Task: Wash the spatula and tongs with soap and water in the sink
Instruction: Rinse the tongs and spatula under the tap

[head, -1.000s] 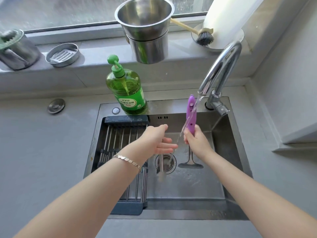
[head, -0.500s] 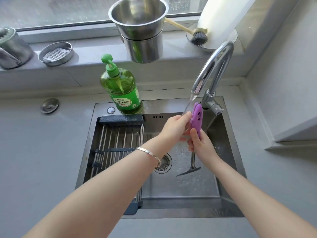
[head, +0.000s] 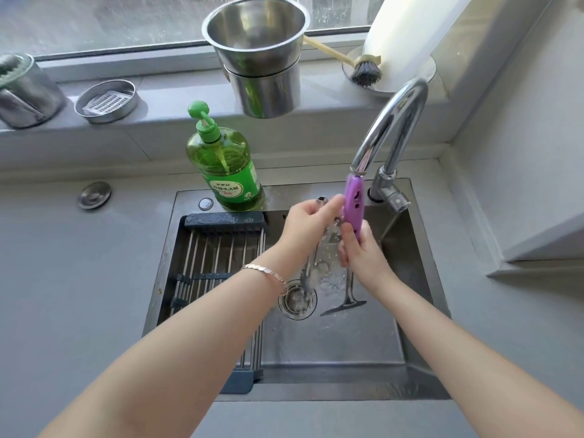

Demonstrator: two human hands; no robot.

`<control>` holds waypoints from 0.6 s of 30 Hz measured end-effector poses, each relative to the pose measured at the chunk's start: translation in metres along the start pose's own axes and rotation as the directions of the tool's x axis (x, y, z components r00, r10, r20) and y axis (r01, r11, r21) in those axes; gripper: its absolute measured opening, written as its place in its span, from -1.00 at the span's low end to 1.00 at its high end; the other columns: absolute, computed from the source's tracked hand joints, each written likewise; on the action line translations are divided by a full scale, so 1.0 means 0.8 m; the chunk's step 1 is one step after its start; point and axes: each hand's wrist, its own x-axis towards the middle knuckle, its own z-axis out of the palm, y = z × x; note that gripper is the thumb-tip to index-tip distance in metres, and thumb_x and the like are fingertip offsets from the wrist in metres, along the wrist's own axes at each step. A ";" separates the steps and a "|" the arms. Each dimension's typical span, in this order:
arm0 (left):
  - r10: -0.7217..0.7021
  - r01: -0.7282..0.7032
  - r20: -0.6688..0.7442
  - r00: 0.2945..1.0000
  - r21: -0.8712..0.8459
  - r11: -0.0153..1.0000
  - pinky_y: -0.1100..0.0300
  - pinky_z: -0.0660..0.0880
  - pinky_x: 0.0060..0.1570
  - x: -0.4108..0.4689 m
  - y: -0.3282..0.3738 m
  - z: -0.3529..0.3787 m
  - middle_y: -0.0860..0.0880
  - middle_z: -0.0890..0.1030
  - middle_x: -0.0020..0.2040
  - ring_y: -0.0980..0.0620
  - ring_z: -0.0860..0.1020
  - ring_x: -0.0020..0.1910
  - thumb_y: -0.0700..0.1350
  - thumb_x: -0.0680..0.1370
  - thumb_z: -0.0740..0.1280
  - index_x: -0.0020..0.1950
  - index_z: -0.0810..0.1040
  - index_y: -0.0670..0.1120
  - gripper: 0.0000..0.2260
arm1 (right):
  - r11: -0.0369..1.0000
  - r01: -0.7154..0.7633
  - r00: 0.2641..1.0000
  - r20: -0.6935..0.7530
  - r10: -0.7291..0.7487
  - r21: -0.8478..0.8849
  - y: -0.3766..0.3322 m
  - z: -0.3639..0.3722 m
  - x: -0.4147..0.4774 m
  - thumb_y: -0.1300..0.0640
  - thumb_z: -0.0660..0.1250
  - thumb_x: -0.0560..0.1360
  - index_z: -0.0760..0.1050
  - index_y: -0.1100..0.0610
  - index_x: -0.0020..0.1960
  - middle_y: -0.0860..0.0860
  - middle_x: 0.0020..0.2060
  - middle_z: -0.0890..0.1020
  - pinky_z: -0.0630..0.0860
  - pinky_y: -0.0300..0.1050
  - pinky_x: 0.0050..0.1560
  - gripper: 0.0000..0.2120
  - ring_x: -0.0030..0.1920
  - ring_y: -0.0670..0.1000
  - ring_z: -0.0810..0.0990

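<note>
Head view: right fingers (head: pixel 347 248) wrap the spatula (head: pixel 354 203) upright under the faucet (head: pixel 392 121) over the sink (head: pixel 420 279), left fingers (head: pixel 328 205) pinching beside its purple handle; likely best to rub downward, turning it so water reaches the blade.

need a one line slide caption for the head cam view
Right hand holds the purple-handled spatula upright under the running faucet while the left hand rubs it.
</note>
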 end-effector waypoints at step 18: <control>-0.122 0.116 -0.051 0.991 -0.118 0.986 0.10 0.56 -0.13 0.006 0.000 0.021 -0.05 0.58 -0.24 0.00 0.58 -0.23 0.01 0.47 0.40 -0.17 0.51 -0.04 -0.84 | 0.977 -0.202 0.975 0.079 0.208 -0.071 -0.028 0.015 0.011 -0.07 0.09 0.60 0.14 0.14 0.40 0.15 0.22 0.47 0.41 0.10 0.28 -0.54 0.25 0.13 0.48</control>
